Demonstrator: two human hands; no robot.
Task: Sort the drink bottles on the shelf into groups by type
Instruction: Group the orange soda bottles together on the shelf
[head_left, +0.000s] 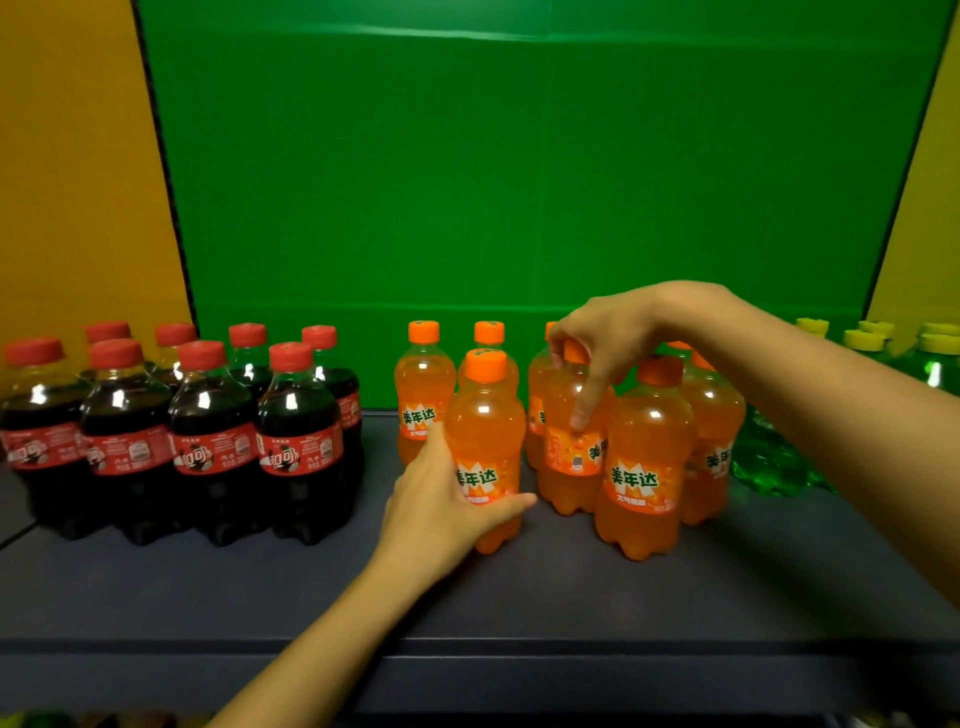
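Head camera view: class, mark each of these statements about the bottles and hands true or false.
1. The cola bottles stand left of the orange bottles. True.
2. The left hand grips a cola bottle. False: it grips the front orange bottle round its body.
3. The right hand reaches down over a second orange bottle, fingers at its top. True.
4. The green bottles have red caps. False: their caps are yellow.
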